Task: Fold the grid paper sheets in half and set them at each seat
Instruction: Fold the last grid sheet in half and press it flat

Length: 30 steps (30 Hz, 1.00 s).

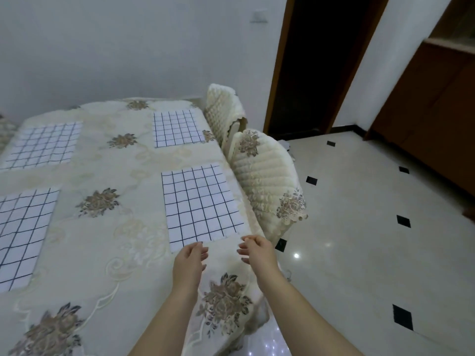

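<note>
Left hand, right hand at near edge of grid sheet, fingers loosely curled, holding nothing. Sheet flat on tablecloth beside chair. My call: pinch both near corners together, carry to far edge, match grid lines, then crease.

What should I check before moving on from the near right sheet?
1. Hands free: the left hand and right hand hold nothing. Ok.
2. The near right sheet lies flat on the tablecloth beside the near chair. Ok.
3. That sheet folded in half: cannot tell, no fold shows.
4. The far right sheet lies by the far chair. Ok.
5. Seats at the near left sheet and far left sheet: cannot tell, no chairs in view there.
</note>
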Each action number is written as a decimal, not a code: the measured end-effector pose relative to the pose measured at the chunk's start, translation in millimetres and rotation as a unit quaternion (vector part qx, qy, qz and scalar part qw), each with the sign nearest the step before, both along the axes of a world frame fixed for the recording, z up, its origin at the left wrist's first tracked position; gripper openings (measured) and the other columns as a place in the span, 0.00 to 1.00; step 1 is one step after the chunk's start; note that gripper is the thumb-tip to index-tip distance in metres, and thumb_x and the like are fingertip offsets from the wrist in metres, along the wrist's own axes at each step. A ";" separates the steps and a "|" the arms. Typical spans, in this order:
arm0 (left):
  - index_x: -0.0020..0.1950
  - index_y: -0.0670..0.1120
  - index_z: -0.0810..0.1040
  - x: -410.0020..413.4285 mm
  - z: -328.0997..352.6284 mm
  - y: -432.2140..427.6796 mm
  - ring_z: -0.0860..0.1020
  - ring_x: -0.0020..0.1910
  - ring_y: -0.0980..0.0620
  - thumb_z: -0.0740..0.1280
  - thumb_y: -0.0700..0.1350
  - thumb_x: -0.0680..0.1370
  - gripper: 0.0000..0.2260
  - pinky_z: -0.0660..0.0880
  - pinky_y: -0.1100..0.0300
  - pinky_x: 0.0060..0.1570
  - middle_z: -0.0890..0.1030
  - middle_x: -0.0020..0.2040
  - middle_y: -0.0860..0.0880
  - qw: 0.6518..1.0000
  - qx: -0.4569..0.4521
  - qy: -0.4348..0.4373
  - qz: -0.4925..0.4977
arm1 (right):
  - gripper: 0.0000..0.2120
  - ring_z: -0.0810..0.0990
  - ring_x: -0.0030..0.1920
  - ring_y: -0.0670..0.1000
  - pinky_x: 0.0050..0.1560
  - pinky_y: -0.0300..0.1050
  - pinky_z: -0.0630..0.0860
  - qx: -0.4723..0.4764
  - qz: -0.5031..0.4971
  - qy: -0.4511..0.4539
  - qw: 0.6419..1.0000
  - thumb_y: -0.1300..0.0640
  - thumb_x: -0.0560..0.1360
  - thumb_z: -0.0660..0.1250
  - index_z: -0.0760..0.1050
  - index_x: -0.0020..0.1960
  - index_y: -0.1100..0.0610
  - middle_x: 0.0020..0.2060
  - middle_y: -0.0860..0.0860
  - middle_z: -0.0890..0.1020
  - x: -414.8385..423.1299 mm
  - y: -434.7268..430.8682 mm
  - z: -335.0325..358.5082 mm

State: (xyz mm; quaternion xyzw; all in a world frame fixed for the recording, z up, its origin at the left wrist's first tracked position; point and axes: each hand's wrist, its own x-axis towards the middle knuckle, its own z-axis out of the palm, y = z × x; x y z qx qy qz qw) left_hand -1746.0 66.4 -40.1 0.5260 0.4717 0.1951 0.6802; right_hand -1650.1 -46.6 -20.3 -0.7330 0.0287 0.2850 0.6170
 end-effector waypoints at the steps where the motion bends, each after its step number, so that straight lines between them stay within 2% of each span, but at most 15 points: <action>1: 0.54 0.42 0.77 9.1 2.2 6.3 0.80 0.52 0.47 0.62 0.45 0.81 0.09 0.76 0.50 0.52 0.82 0.51 0.45 1.000 -0.002 -0.006 0.005 | 0.09 0.81 0.42 0.50 0.50 0.48 0.79 -0.002 0.006 -0.004 1.000 0.60 0.80 0.58 0.77 0.52 0.58 0.43 0.53 0.81 11.2 6.3 1.9; 6: 0.55 0.43 0.77 46.0 11.6 36.8 0.80 0.53 0.48 0.62 0.45 0.80 0.08 0.76 0.50 0.54 0.82 0.51 0.46 1.000 0.015 -0.008 0.010 | 0.09 0.79 0.39 0.49 0.43 0.43 0.76 0.001 0.024 -0.020 1.000 0.62 0.79 0.58 0.77 0.51 0.60 0.40 0.52 0.79 54.4 36.0 16.0; 10: 0.57 0.46 0.77 55.9 8.4 50.2 0.78 0.55 0.48 0.64 0.44 0.79 0.08 0.75 0.51 0.56 0.81 0.53 0.48 0.996 0.086 0.034 -0.017 | 0.08 0.80 0.46 0.53 0.51 0.50 0.77 -0.035 0.063 -0.058 0.996 0.61 0.77 0.60 0.77 0.44 0.55 0.44 0.51 0.80 63.3 50.7 9.7; 12: 0.59 0.45 0.77 57.3 5.8 53.2 0.78 0.55 0.48 0.64 0.44 0.79 0.10 0.73 0.55 0.53 0.80 0.53 0.49 0.989 0.130 0.068 -0.028 | 0.06 0.78 0.47 0.51 0.49 0.45 0.76 -0.063 0.097 -0.089 0.989 0.59 0.77 0.62 0.77 0.47 0.53 0.44 0.48 0.79 65.5 54.8 5.5; 14: 0.60 0.45 0.76 58.2 1.2 55.8 0.77 0.57 0.48 0.65 0.43 0.78 0.11 0.73 0.55 0.54 0.80 0.54 0.48 0.981 0.165 0.093 -0.037 | 0.08 0.76 0.50 0.47 0.49 0.38 0.72 -0.092 0.134 -0.136 0.977 0.58 0.77 0.62 0.76 0.55 0.54 0.48 0.46 0.77 69.2 57.6 1.4; 17: 0.64 0.45 0.75 62.3 -6.5 60.6 0.74 0.63 0.50 0.65 0.43 0.78 0.15 0.70 0.56 0.59 0.78 0.61 0.49 0.964 0.215 0.141 -0.069 | 0.13 0.72 0.57 0.46 0.54 0.38 0.69 -0.147 0.190 -0.211 0.948 0.55 0.77 0.62 0.73 0.61 0.53 0.57 0.47 0.73 77.1 62.2 -5.1; 19: 0.67 0.45 0.72 66.2 -10.7 63.3 0.71 0.67 0.49 0.66 0.44 0.77 0.18 0.67 0.55 0.64 0.75 0.66 0.49 0.948 0.248 0.175 -0.093 | 0.16 0.69 0.65 0.48 0.61 0.41 0.69 -0.183 0.231 -0.255 0.921 0.53 0.77 0.63 0.71 0.64 0.52 0.62 0.47 0.70 83.3 66.0 -10.1; 21: 0.70 0.44 0.70 71.6 -14.8 65.4 0.67 0.71 0.48 0.66 0.45 0.77 0.22 0.63 0.55 0.69 0.71 0.70 0.47 0.933 0.273 0.204 -0.116 | 0.21 0.60 0.72 0.51 0.69 0.44 0.64 -0.219 0.282 -0.281 0.891 0.51 0.77 0.62 0.68 0.69 0.51 0.71 0.50 0.64 91.6 69.5 -14.7; 23: 0.74 0.45 0.64 75.6 -19.7 66.5 0.58 0.76 0.47 0.66 0.48 0.77 0.26 0.56 0.54 0.73 0.62 0.76 0.46 0.906 0.295 0.260 -0.153 | 0.26 0.50 0.77 0.53 0.73 0.47 0.55 -0.252 0.336 -0.288 0.861 0.48 0.77 0.62 0.61 0.74 0.50 0.76 0.51 0.55 98.8 70.3 -18.9; 26: 0.78 0.49 0.55 78.5 -27.3 67.8 0.48 0.78 0.45 0.63 0.54 0.77 0.31 0.51 0.52 0.75 0.52 0.79 0.47 0.856 0.321 0.352 -0.201 | 0.31 0.42 0.78 0.54 0.76 0.51 0.47 -0.302 0.411 -0.308 0.803 0.44 0.77 0.61 0.53 0.77 0.47 0.78 0.52 0.46 107.6 72.7 -30.5; 30: 0.78 0.49 0.51 77.7 -38.8 68.3 0.46 0.78 0.43 0.62 0.57 0.77 0.34 0.52 0.50 0.75 0.47 0.79 0.45 0.824 0.308 0.410 -0.242 | 0.35 0.38 0.77 0.56 0.76 0.55 0.42 -0.341 0.461 -0.298 0.764 0.41 0.76 0.60 0.48 0.77 0.43 0.78 0.53 0.40 110.1 76.3 -49.4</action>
